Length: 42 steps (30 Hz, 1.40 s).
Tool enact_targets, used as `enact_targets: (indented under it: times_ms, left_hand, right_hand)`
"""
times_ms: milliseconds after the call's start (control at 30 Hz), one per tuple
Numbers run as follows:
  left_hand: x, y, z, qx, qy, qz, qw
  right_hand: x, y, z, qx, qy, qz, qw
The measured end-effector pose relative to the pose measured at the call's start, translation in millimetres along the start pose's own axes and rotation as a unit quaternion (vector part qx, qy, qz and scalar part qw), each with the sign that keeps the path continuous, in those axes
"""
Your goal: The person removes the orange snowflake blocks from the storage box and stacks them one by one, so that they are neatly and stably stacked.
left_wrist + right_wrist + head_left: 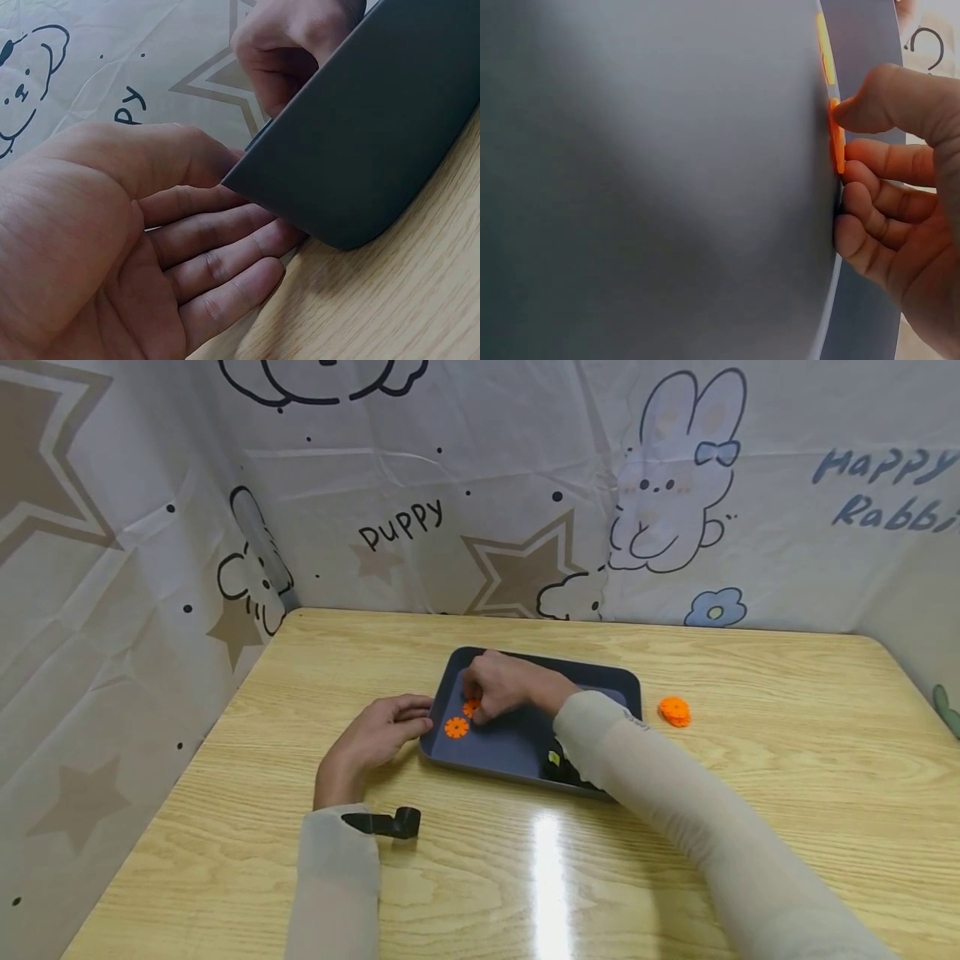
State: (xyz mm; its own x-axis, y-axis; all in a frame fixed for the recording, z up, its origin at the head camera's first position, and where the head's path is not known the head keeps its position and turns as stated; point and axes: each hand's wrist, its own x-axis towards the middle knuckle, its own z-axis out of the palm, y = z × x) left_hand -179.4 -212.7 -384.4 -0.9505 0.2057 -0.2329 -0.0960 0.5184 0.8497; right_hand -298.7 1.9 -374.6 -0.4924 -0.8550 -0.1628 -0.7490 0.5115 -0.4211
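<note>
A dark grey rectangular tray (502, 758) lies on the wooden table. Inside it, at the left end, my right hand (504, 683) pinches an orange notched disc (837, 139) between thumb and fingers, low against the tray's floor. Beside that disc, a second orange disc (456, 727) lies flat in the tray. My left hand (378, 732) touches the tray's left end, thumb at the rim and the other fingers (225, 289) fairly straight alongside. A black item with a yellow-green patch (554, 758) sits in the tray's near right part, partly hidden by the right sleeve.
To the right of the tray, a small pile of orange discs (675, 711) lies on the table (810, 760). A black wrist mount (405, 823) sticks out from the left sleeve. Printed cloth (420, 460) hangs behind and to the left.
</note>
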Motion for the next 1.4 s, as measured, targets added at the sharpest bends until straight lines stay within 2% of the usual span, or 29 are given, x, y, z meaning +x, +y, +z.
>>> enact_targets:
  times_ms: [467, 767, 1167, 1400]
  left_hand:
    - [0.4, 2.8, 0.4, 0.003, 0.004, -0.014, 0.9999]
    - [-0.3, 2.7, 1.0, 0.014, 0.007, -0.004, 0.9999]
    - [-2.2, 3.0, 0.2, 0.020, 0.004, 0.004, 0.9998]
    - [-1.9, 2.6, 1.7, 0.021, 0.007, 0.008, 0.9997]
  right_hand:
    - [-13.0, -1.6, -11.0, 0.007, 0.026, 0.020, 0.999]
    - [-25.7, -5.4, -26.8, 0.012, 0.047, 0.023, 0.999]
    - [-47.2, -2.1, -43.0, -0.014, 0.074, 0.005, 0.997]
    - [-62.7, -1.1, -50.8, -0.018, 0.086, 0.021, 0.996]
